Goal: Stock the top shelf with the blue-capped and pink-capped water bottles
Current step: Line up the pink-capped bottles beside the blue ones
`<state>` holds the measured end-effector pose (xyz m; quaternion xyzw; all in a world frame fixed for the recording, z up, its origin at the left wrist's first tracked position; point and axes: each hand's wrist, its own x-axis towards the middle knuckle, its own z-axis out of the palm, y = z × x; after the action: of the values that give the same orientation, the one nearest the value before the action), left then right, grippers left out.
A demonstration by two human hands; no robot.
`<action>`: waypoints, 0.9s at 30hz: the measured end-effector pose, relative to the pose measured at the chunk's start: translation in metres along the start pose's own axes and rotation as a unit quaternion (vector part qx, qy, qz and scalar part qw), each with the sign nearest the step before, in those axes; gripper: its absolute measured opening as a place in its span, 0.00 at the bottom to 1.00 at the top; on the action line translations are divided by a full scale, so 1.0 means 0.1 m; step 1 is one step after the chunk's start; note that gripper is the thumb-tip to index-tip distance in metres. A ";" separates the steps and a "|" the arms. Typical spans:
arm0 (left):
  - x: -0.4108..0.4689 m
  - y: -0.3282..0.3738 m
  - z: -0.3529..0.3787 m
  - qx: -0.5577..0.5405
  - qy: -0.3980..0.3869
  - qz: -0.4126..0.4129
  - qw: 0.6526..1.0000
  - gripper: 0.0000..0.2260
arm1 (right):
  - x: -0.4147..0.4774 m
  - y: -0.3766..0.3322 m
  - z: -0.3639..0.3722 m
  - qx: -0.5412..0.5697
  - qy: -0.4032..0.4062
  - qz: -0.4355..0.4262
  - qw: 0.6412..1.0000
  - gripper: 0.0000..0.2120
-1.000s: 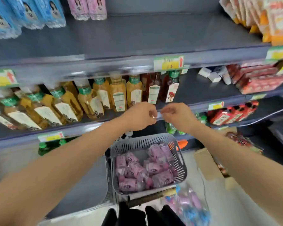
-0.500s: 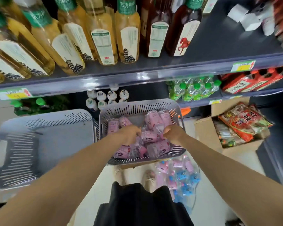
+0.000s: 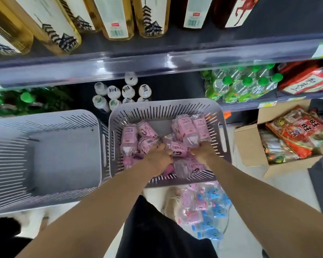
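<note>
A grey slotted basket on the floor holds several pink-labelled water bottles lying on their sides. Both my hands are down inside it. My left hand has its fingers curled around a pink bottle in the middle of the pile. My right hand grips the base of another pink bottle on the right side. A clear plastic bag with pink and blue bottles lies on the floor below the basket. The top shelf is out of view.
A second grey basket stands to the left with nothing in it. A shelf edge with tall tea bottles juts out overhead. Green-capped bottles and white-capped bottles fill the lower shelf. A cardboard box of snack packs sits at the right.
My view has tilted down from the shelves to the floor. Both hands dropped from shelf height into the basket and closed in among the pink bottles.
</note>
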<state>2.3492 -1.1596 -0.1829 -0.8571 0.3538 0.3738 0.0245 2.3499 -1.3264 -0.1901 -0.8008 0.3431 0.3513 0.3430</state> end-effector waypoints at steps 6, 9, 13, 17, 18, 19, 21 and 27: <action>-0.02 -0.06 0.04 -0.056 0.024 -0.009 0.998 0.20 | -0.09 -0.18 0.00 0.029 0.089 -0.022 0.995 0.21; -0.14 -0.21 -0.12 -0.204 0.075 -0.049 0.975 0.16 | -0.29 -0.38 -0.16 0.001 0.142 -0.087 0.986 0.18; -0.40 -0.39 -0.60 -0.389 0.101 -0.086 0.911 0.14 | -0.61 -0.62 -0.42 -0.054 0.184 -0.149 0.970 0.12; -0.85 -0.34 -1.20 -0.409 0.144 -0.050 0.900 0.12 | -1.14 -0.93 -0.78 -0.047 0.210 -0.205 0.955 0.09; -0.96 -0.33 -1.35 -0.400 0.157 -0.048 0.902 0.12 | -1.30 -1.01 -0.87 -0.037 0.211 -0.222 0.951 0.08; -1.07 -0.32 -1.50 -0.393 0.170 -0.042 0.903 0.11 | -1.47 -1.09 -0.97 -0.027 0.216 -0.237 0.947 0.06; -1.31 -0.30 -1.79 -0.383 0.198 -0.028 0.902 0.11 | -1.82 -1.27 -1.18 -0.016 0.245 -0.267 0.932 0.07; -2.27 -0.07 -2.81 -0.353 0.302 -0.012 0.886 0.12 | -3.03 -1.82 -1.82 0.010 0.341 -0.389 0.856 0.08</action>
<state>2.4218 -1.1068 0.1674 -0.8844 0.1789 0.1972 -0.3833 2.3968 -1.2804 0.2020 -0.9352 0.1030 -0.1094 0.3207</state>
